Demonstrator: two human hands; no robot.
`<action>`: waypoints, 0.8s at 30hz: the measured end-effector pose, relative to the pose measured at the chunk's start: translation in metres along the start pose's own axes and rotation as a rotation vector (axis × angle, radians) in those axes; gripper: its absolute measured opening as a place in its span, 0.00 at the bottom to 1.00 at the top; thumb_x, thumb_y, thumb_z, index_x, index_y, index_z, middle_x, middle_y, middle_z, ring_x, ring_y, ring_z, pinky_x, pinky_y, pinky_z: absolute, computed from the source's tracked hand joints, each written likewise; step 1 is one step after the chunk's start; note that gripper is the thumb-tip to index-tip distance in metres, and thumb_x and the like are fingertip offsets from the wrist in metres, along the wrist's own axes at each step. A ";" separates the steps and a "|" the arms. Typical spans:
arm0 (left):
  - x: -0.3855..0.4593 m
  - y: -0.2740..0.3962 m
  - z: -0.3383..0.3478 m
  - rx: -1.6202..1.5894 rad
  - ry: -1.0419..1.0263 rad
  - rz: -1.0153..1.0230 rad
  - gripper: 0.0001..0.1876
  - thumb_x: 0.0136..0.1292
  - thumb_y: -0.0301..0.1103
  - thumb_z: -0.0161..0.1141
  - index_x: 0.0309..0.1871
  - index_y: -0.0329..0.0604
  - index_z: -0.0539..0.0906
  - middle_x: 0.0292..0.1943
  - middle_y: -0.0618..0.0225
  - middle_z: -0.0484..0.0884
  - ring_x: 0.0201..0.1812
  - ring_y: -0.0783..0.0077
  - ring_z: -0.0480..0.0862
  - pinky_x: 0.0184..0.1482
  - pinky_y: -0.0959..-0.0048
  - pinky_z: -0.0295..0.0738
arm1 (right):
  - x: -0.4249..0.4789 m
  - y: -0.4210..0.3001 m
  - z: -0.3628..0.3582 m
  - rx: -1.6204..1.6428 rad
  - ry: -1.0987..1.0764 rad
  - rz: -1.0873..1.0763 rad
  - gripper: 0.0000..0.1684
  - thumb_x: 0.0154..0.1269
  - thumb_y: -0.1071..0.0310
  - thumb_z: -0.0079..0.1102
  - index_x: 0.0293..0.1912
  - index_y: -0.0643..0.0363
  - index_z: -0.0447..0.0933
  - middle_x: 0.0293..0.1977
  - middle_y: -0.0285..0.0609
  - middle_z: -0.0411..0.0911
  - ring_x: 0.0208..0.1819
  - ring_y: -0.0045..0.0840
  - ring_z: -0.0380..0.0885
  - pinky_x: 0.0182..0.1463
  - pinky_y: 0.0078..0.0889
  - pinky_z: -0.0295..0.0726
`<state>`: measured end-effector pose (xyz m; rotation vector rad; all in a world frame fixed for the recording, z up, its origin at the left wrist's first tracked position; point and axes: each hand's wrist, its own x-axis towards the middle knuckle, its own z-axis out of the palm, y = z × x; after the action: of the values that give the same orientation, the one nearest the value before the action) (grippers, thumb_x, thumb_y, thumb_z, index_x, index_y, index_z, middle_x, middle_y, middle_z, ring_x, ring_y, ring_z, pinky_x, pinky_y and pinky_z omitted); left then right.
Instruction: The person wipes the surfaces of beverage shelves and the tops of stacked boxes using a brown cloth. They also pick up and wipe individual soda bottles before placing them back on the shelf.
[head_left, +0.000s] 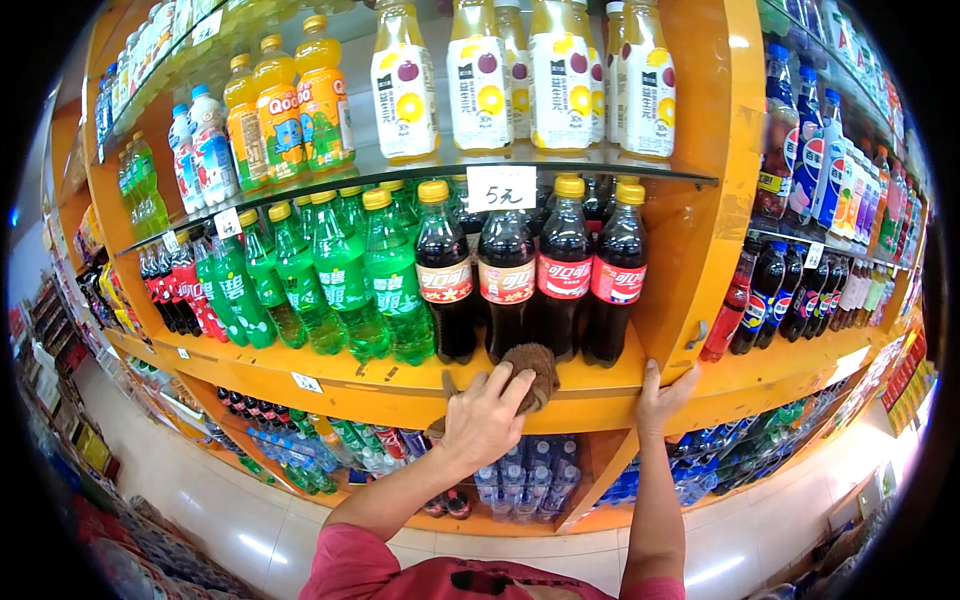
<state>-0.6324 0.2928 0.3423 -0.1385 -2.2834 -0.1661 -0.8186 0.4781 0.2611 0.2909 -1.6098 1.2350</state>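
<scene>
My left hand (484, 412) grips a brown cloth (534, 371), which is bunched against the front of the wooden shelf (420, 379). Just behind the cloth stand cola bottles (555, 300) with yellow caps, the Coca-Cola ones upright in a row. To their left are green Sprite bottles (337, 289) on the same shelf. My right hand (664, 394) rests on the shelf's front edge at the foot of the wooden upright (705, 300), its fingers apart and holding nothing. Part of the cloth is hidden under my left fingers.
Overhead, a glass shelf (360, 174) carries juice bottles (484, 97) and has a white price card (501, 189) at its edge. Pepsi bottles (765, 300) stand right of the upright, near a small metal handle (697, 334). Lower shelves hold water bottles (529, 480). Tiled floor (262, 540) lies below.
</scene>
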 end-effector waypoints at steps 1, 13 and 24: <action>-0.001 -0.004 -0.007 -0.054 0.008 -0.007 0.26 0.39 0.26 0.59 0.49 0.42 0.74 0.44 0.53 0.73 0.37 0.53 0.76 0.34 0.64 0.75 | 0.000 -0.002 0.001 0.003 0.007 -0.010 0.31 0.50 0.62 0.62 0.49 0.68 0.62 0.38 0.58 0.68 0.41 0.51 0.67 0.45 0.44 0.65; 0.058 -0.047 -0.039 0.011 0.646 0.012 0.25 0.41 0.20 0.57 0.49 0.38 0.74 0.45 0.47 0.73 0.43 0.48 0.76 0.44 0.64 0.73 | 0.000 -0.004 0.000 0.050 0.012 0.024 0.29 0.53 0.62 0.60 0.49 0.69 0.62 0.38 0.56 0.68 0.39 0.46 0.67 0.44 0.40 0.65; -0.030 -0.046 -0.045 -0.118 0.180 -0.119 0.25 0.41 0.24 0.57 0.49 0.41 0.74 0.43 0.53 0.74 0.39 0.51 0.76 0.37 0.63 0.75 | -0.002 -0.002 0.000 0.113 0.010 0.042 0.29 0.56 0.65 0.58 0.53 0.70 0.60 0.43 0.53 0.68 0.45 0.38 0.67 0.50 0.34 0.65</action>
<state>-0.5867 0.2386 0.3456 -0.0463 -2.1032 -0.3612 -0.8162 0.4766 0.2605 0.3225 -1.5472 1.3598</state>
